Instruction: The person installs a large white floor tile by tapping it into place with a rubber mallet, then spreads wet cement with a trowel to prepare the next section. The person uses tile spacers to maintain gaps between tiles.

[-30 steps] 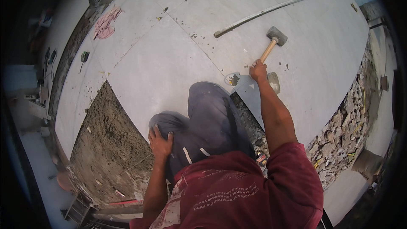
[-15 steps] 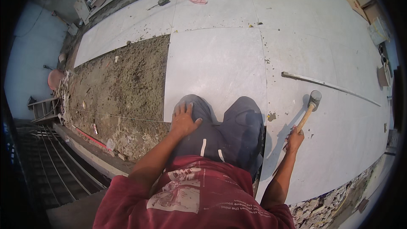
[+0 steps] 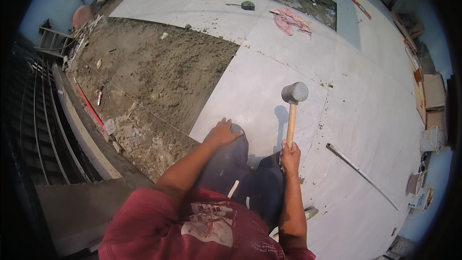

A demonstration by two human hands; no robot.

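From here I have my right grip closed around the wooden handle of the mallet, its grey head raised over a pale tile just right of the frame's centre. My left grip rests open on the left knee, lower centre. I see a pink cloth at upper right and a long bar at lower right

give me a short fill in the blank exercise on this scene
1. The right hand grips a mallet by its handle, made of ____.
2. The left hand rests on the knee on the person's ____ side.
3. The crumpled cloth is coloured ____.
4. In the picture, the tape measure lies to the cloth's ____.

Missing words: wood; left; pink; left.
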